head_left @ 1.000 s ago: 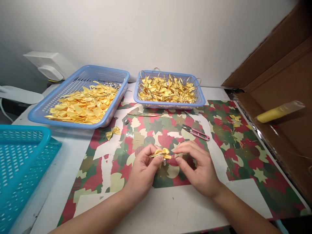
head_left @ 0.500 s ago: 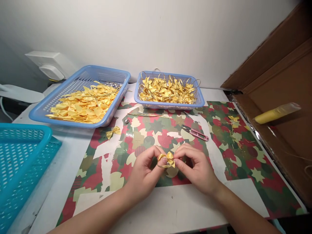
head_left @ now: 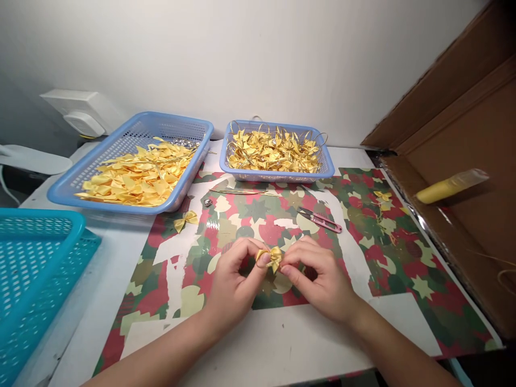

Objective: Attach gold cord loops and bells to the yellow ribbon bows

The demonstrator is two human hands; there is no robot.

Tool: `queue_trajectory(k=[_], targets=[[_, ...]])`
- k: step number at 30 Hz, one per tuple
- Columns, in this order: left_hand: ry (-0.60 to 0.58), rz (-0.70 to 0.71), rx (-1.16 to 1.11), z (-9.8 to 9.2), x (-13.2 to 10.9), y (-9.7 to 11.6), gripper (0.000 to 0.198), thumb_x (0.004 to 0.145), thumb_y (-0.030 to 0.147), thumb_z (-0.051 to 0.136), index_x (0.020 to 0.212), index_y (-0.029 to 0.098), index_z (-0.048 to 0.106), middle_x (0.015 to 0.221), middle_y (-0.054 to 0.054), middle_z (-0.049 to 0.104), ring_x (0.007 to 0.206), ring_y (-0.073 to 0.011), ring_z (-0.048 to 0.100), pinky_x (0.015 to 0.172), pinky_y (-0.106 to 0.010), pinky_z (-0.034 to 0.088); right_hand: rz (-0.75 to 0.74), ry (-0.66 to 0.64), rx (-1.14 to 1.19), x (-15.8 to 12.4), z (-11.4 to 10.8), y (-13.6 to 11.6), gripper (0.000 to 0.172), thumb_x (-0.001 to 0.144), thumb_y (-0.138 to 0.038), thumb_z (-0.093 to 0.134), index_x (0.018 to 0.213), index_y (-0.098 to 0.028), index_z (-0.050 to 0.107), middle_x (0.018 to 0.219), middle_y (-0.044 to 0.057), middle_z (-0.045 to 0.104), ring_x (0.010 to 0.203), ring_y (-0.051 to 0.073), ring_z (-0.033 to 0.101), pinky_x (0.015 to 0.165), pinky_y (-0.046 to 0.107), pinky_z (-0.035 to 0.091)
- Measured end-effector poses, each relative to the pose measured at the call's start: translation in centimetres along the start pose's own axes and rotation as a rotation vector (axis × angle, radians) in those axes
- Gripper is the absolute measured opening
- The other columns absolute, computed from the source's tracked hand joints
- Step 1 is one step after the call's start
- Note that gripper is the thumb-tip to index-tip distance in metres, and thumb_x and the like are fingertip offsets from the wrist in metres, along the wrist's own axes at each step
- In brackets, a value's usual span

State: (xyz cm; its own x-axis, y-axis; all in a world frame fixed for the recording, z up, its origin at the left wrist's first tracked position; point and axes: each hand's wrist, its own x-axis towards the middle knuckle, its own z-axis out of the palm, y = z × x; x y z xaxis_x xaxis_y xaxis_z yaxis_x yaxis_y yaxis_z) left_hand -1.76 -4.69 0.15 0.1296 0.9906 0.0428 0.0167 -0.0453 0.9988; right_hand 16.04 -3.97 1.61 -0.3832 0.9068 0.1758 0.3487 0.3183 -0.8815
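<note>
A small yellow satin bow (head_left: 275, 258) is pinched between the thumb and fingers of my left hand (head_left: 237, 279), just above the patterned sheet. My right hand (head_left: 318, 274) is closed in a pinch at the bow's right edge; whatever lies between its fingertips is too small to make out. Beyond my hands, pink-handled thread snips (head_left: 320, 219) lie on the sheet. Another yellow bow (head_left: 185, 221) rests to the left, with a small silver bell (head_left: 207, 202) beside it. Thin gold cords (head_left: 242, 192) lie farther back.
A blue basket (head_left: 60, 200) at the back left holds yellow bows, bells and cords. The second blue basket (head_left: 278, 176) holds bows with gold loops. A teal basket (head_left: 76, 231) stands at the left edge. On the right are a cardboard box (head_left: 455, 123) and a yellow-filled tube (head_left: 447, 188).
The bow has turned between my fingers, and the gold loop in front of it no longer shows clearly. Both hands stay close together, and the whole view has shifted slightly.
</note>
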Motion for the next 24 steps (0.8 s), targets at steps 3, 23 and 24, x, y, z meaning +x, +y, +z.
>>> queue_trajectory(k=[3, 23, 24], targets=[[0.022, -0.049, -0.010, 0.0, 0.1, -0.1, 0.024, 0.091, 0.029, 0.057, 0.070, 0.019, 0.052, 0.078, -0.002, 0.060, 0.071, -0.0138, 0.055, 0.064, -0.026, 0.044, 0.081, -0.019, 0.091, -0.1, 0.0, 0.0, 0.013, 0.086, -0.017, 0.060, 0.075, -0.021, 0.060, 0.074, 0.000, 0.064, 0.074, 0.016, 0.054, 0.071, 0.032, 0.042], [0.073, 0.144, 0.162, -0.1, -0.1, -0.4, 0.022, 0.091, 0.021, 0.057, 0.070, 0.020, 0.051, 0.078, 0.000, 0.061, 0.077, -0.0143, 0.059, 0.071, -0.029, 0.045, 0.090, 0.194, 0.206, -0.9, 2.0, -0.2, 0.013, 0.077, -0.015, 0.071, 0.076, -0.023, 0.061, 0.071, -0.002, 0.068, 0.064, 0.012, 0.062, 0.060, 0.025, 0.049], [0.074, 0.158, 0.170, -0.1, -0.1, -0.4, 0.022, 0.091, 0.020, 0.057, 0.070, 0.020, 0.051, 0.078, 0.000, 0.062, 0.077, -0.0143, 0.059, 0.071, -0.029, 0.046, 0.031, 0.187, 0.176, -1.0, 1.9, -0.2, 0.013, 0.077, -0.014, 0.071, 0.076, -0.022, 0.061, 0.071, -0.002, 0.068, 0.063, 0.012, 0.061, 0.060, 0.026, 0.049]])
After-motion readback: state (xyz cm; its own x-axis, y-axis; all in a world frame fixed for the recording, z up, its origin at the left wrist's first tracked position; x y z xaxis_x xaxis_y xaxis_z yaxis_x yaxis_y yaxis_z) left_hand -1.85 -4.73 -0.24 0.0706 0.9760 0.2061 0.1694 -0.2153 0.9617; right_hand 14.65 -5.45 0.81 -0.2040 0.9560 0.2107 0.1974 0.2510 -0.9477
